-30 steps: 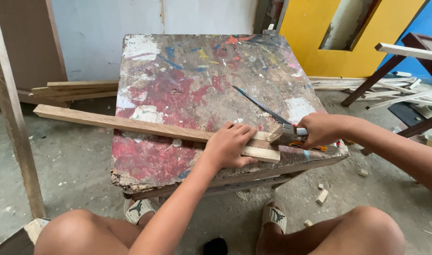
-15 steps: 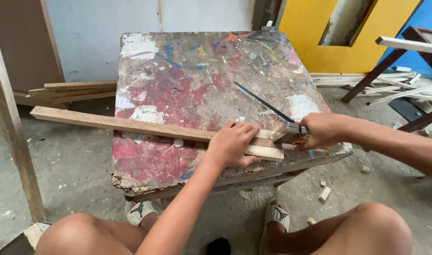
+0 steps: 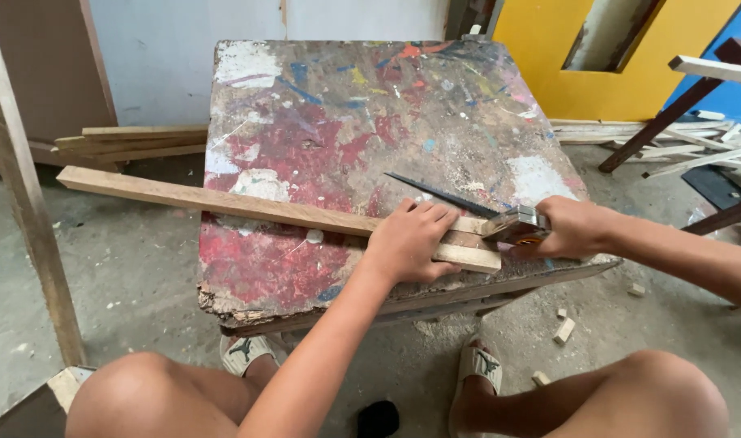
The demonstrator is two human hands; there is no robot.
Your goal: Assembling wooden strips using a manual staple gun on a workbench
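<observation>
A thin wooden post (image 3: 26, 195) stands up at the far left, on the dusty floor (image 3: 135, 276). Behind it, a few flat boards (image 3: 131, 142) lie stacked on the floor by the wall.

A long wooden stick (image 3: 224, 203) pokes out past the left edge of the counter (image 3: 322, 122). The counter is an old board with splashes of red, white and blue paint all over it. The stick runs across the counter near its front edge, all the way toward the front right corner. A second, shorter piece of wood (image 3: 468, 257) lies right against it there.

The left hand (image 3: 411, 241) lies flat on top of both pieces of wood, near the front edge. Its fingers are spread a little and press down on the wood, not wrapped around it.

Just past that hand, a thin dark saw blade (image 3: 439, 195) lies slanted on the counter, pointing toward the middle. The right hand (image 3: 573, 229) is at the front right corner. Its fingers are closed tight around the saw handle (image 3: 518, 226), which touches the end of the stick.

Under the counter are two bare knees and two sandals (image 3: 477, 365). Small wood blocks (image 3: 563, 330) lie on the floor at the right. Far right, more sticks (image 3: 670, 150) are piled by a yellow panel (image 3: 581, 81).
</observation>
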